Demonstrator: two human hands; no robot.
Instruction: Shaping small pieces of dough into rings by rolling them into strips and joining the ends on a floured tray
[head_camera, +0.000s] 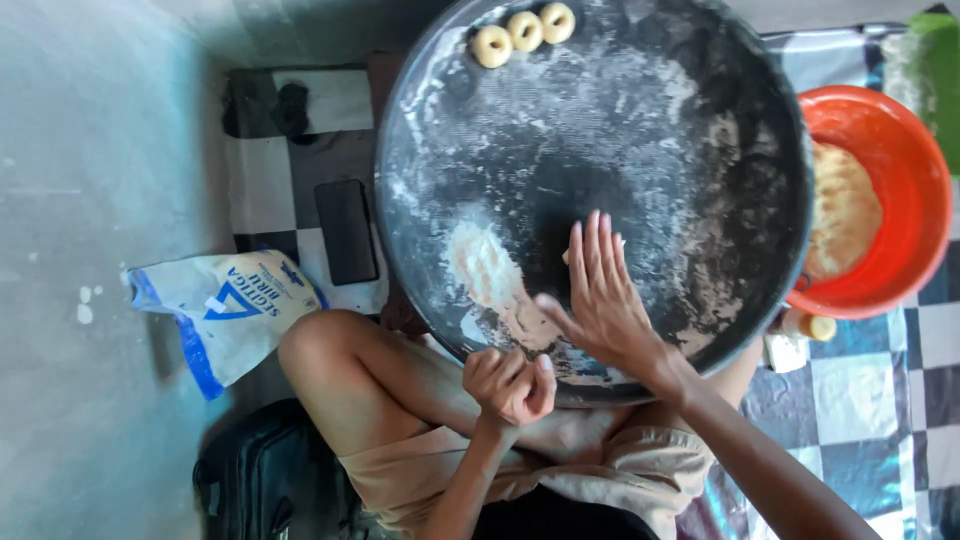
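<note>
Flat open right hand presses a dough piece against the floured tray to roll it; left hand fisted at the near rim, contents hidden; three rings parked far side.

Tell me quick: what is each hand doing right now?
Left hand: curled shut at the tray rim; what it holds cannot be told.
Right hand: open, flat, fingers spread, pressing on the floured tray.
</note>
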